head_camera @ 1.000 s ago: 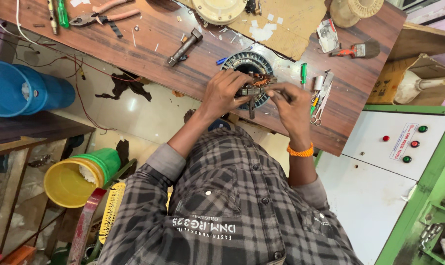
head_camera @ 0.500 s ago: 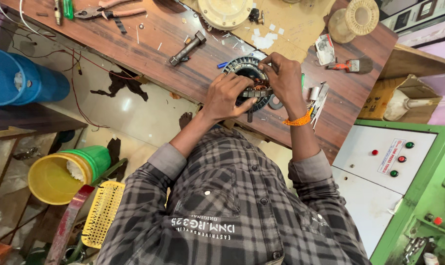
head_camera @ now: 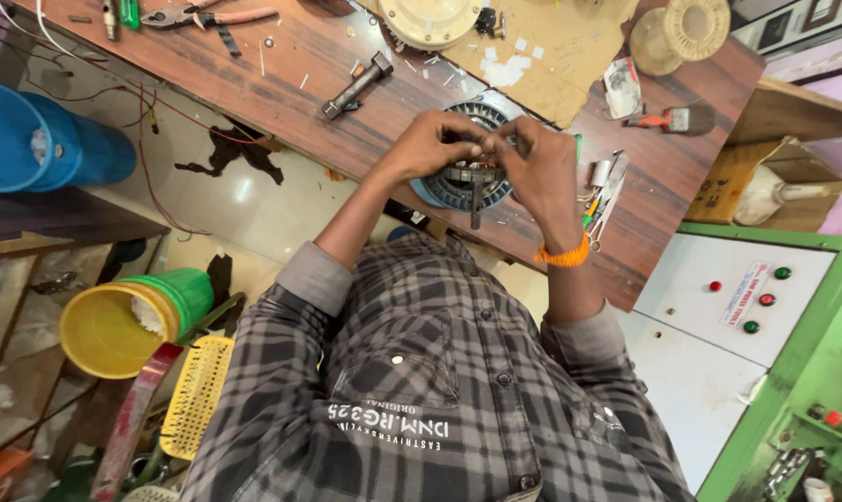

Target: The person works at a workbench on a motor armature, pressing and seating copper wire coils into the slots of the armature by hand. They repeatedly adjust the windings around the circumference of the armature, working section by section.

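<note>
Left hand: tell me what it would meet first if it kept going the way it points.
The left hand points toward the right hand over the round motor part. It would probably meet the right hand's fingers first; they look almost touching, though depth is unclear.

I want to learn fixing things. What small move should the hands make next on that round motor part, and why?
Probably keep pinching the wire at the round motor part and tuck it down, since left hand and right hand meet over its top.

light: bright, even daylight | shadows: soft | glare: pale sheen on floor (head_camera: 244,191) | focus: sharp | edges: wide-angle stretch
</note>
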